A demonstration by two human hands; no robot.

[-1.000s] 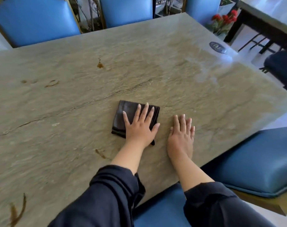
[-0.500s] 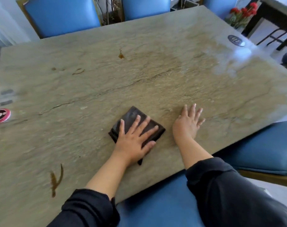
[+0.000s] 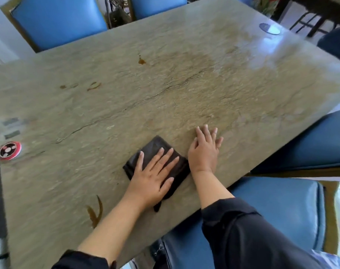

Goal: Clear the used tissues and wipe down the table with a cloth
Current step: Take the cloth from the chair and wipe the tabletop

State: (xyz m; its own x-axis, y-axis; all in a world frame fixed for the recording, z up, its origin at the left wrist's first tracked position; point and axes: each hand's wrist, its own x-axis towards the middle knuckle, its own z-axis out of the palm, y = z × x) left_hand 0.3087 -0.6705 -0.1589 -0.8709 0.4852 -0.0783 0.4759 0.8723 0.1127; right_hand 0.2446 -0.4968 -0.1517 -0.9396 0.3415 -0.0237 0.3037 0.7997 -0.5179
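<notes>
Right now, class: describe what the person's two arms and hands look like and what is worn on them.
Both forearms are bare below dark navy-black sleeves pushed up towards the elbows. The left hand and right hand are bare: no gloves, rings, watch or bracelets visible. Fingernails are short and unpainted.

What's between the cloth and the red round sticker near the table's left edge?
Nothing: in the head view only bare stone tabletop separates the dark cloth under the left hand from the red sticker.
</notes>
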